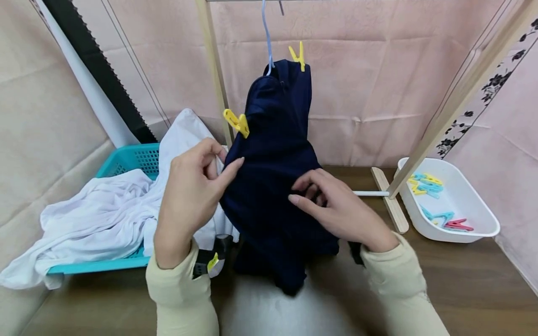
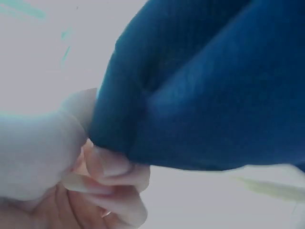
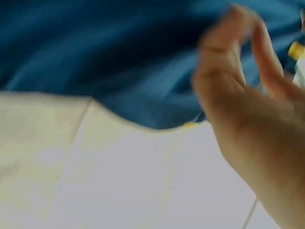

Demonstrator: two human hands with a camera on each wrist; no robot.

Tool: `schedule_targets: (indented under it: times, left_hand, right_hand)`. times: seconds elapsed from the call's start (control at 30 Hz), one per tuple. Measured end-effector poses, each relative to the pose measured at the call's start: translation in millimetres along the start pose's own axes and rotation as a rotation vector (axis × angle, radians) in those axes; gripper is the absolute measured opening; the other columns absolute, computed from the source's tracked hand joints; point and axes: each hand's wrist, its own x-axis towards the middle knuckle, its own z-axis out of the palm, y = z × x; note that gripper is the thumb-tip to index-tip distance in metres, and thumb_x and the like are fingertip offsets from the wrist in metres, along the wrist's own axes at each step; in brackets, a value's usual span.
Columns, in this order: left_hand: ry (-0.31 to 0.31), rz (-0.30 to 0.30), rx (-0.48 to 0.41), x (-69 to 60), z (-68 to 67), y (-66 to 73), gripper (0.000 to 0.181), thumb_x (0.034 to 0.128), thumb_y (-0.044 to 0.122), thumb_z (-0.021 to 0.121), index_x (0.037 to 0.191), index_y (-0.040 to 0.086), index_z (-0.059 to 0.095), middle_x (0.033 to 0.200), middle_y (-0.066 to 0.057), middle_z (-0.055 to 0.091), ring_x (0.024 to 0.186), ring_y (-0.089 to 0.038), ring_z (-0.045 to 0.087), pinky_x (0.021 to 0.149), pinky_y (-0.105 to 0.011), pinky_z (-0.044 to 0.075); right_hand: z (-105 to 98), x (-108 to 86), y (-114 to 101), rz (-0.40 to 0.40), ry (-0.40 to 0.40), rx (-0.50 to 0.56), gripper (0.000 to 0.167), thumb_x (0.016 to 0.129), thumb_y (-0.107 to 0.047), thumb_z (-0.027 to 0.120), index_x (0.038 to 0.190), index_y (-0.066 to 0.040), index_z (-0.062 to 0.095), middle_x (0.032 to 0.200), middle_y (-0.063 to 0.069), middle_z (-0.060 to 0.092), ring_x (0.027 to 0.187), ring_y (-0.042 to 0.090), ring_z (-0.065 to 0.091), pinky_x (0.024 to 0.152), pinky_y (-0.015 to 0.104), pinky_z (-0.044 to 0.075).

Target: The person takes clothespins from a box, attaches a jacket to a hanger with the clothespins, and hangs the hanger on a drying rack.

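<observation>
A dark navy garment [image 1: 273,186] hangs from a light blue hanger [image 1: 267,37], with one yellow clothespin [image 1: 299,57] at its top right and another yellow clothespin [image 1: 237,123] on its left edge. Below that second pin the left hand [image 1: 189,191] pinches the garment's left edge between thumb and fingers; the left wrist view shows these fingers at the blue-looking cloth [image 2: 205,105]. In front of the cloth's right part is the right hand [image 1: 336,205], its fingers bent and apart from the thumb, with nothing seen between them. Whether it touches the cloth cannot be told.
At the left, a teal basket [image 1: 105,266] holds white clothes [image 1: 101,214], which spill over its rim. A white tub [image 1: 475,205] with blue, yellow and pink clothespins stands at the right. Wooden posts of a rack [image 1: 458,102] rise on both sides of the garment.
</observation>
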Motion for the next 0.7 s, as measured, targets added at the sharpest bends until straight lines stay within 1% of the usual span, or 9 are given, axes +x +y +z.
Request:
schedule_targets:
  times: [0.1,0.13,0.2,0.27,0.37,0.43,0.5,0.63,0.7]
  left_hand:
    - [0.032,-0.05,0.045,-2.1,-6.7,-3.3,0.024,0.0934,0.033,0.075,0.093,0.011,0.066,0.059,-0.003,0.043,0.051,-0.018,0.042,0.051,-0.029,0.033]
    - [0.045,-0.067,0.061,-2.7,-8.3,-3.8,0.027,0.0929,0.037,0.075,0.093,0.011,0.067,0.06,-0.003,0.045,0.052,-0.018,0.043,0.051,-0.029,0.034]
    - [0.064,-0.095,0.079,-3.3,-10.6,-4.2,0.03,0.0919,0.04,0.075,0.094,0.012,0.068,0.061,-0.004,0.049,0.054,-0.018,0.045,0.053,-0.028,0.035]
    - [0.071,-0.124,0.094,-3.9,-11.4,-3.6,0.033,0.0913,0.043,0.075,0.094,0.012,0.068,0.063,-0.004,0.051,0.057,-0.018,0.047,0.055,-0.029,0.036]
    - [0.076,-0.141,0.093,-3.8,-10.6,-3.0,0.032,0.0911,0.042,0.076,0.093,0.011,0.068,0.063,-0.004,0.051,0.058,-0.019,0.046,0.056,-0.029,0.036]
    - [0.07,-0.137,0.091,-3.8,-9.3,-2.2,0.031,0.0912,0.04,0.076,0.093,0.01,0.067,0.063,-0.005,0.05,0.057,-0.019,0.046,0.055,-0.029,0.036]
    - [0.056,-0.127,0.085,-3.9,-7.6,-0.8,0.03,0.0916,0.038,0.076,0.093,0.01,0.067,0.063,-0.004,0.047,0.055,-0.019,0.044,0.053,-0.029,0.035]
    - [0.017,-0.081,0.07,-3.2,-3.3,2.8,0.027,0.0923,0.034,0.076,0.095,0.009,0.067,0.061,-0.004,0.043,0.051,-0.019,0.042,0.05,-0.03,0.033]
    - [-0.005,-0.068,0.063,-2.4,-1.4,4.6,0.027,0.0929,0.033,0.076,0.096,0.008,0.066,0.061,-0.004,0.042,0.05,-0.02,0.041,0.05,-0.03,0.033]
  right_hand:
    - [-14,-3.5,21,0.088,-0.067,-0.15,0.028,0.099,-0.044,0.065,0.114,-0.02,0.066,0.11,0.0,0.063,0.096,0.017,0.061,0.085,0.034,0.051]
    - [-16,-4.3,29,0.125,-0.101,-0.179,0.035,0.097,-0.048,0.066,0.118,-0.019,0.064,0.114,0.003,0.061,0.096,0.019,0.061,0.086,0.036,0.051]
    - [-15,-4.8,46,0.172,-0.178,-0.216,0.059,0.091,-0.055,0.071,0.132,-0.015,0.056,0.13,0.012,0.054,0.111,0.025,0.059,0.094,0.044,0.05]
    - [-4,-3.4,61,0.173,-0.261,-0.194,0.088,0.082,-0.056,0.08,0.147,-0.012,0.041,0.146,0.022,0.042,0.127,0.035,0.053,0.104,0.052,0.047]
    - [27,2.8,72,0.146,-0.365,-0.134,0.127,0.068,-0.053,0.092,0.161,-0.016,0.015,0.163,0.031,0.013,0.147,0.047,0.032,0.115,0.058,0.039]
    - [53,9.4,71,0.13,-0.365,-0.104,0.138,0.064,-0.049,0.095,0.164,-0.018,0.005,0.166,0.032,0.001,0.152,0.05,0.02,0.117,0.059,0.036]
    - [79,16.4,67,0.159,-0.334,-0.12,0.142,0.064,-0.045,0.097,0.164,-0.02,0.0,0.167,0.031,-0.008,0.154,0.052,0.01,0.115,0.059,0.039]
    - [123,29.4,60,0.293,-0.175,-0.198,0.14,0.064,-0.045,0.097,0.164,-0.02,0.001,0.168,0.027,-0.006,0.156,0.05,0.002,0.115,0.066,0.035]
    - [136,34.5,57,0.362,-0.108,-0.258,0.137,0.065,-0.045,0.096,0.164,-0.019,0.005,0.168,0.028,0.002,0.156,0.05,0.009,0.113,0.068,0.036]
